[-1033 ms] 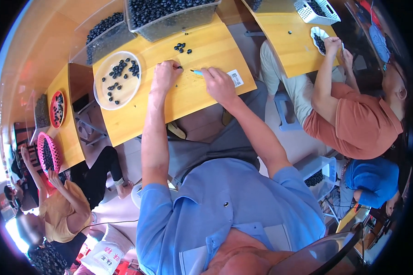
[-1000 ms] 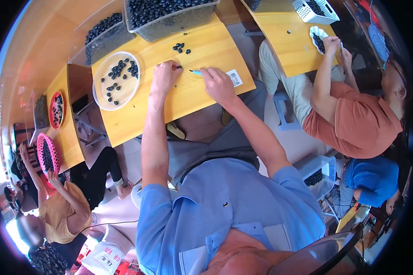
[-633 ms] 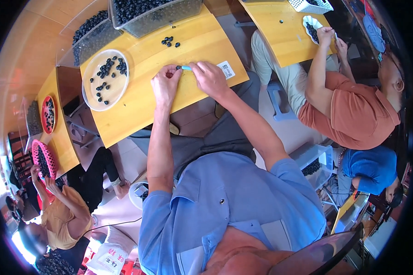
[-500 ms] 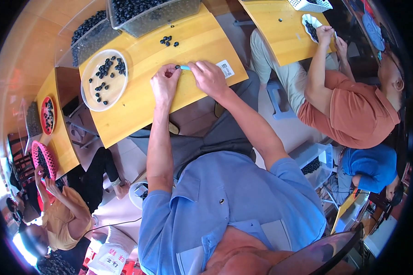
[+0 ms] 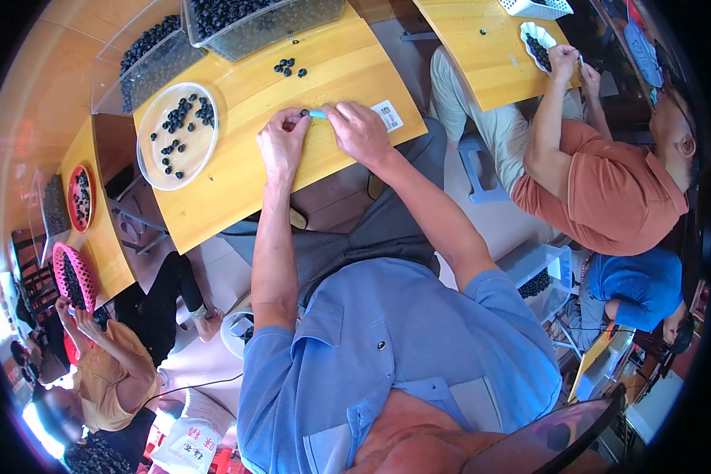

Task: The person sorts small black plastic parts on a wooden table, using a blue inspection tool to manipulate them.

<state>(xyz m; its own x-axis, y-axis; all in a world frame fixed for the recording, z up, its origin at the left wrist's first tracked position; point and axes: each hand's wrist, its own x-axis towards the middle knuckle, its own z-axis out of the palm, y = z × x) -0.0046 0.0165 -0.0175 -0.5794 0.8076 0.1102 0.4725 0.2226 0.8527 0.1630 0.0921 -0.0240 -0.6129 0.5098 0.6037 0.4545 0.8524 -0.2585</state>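
Both forearms are stretched forward from the blue-shirted body, over the near edge of the yellow tabletop (image 5: 237, 182), and the hands are brought close together just inside that edge. The left hand (image 5: 283, 141) is curled, its fingertips pressed together on a small dark berry (image 5: 303, 113). The right hand (image 5: 359, 130) is bent at the wrist, and a short light-blue tool (image 5: 317, 114) is pinched between its thumb and fingers, the tip set against the berry. A white label (image 5: 387, 115) lies just beside the right hand. Toward the left edge a round clear plate (image 5: 175, 136) of berries is seen. Farther on, a few loose berries (image 5: 288, 68) lie before a clear bin (image 5: 265, 24) at the far edge.
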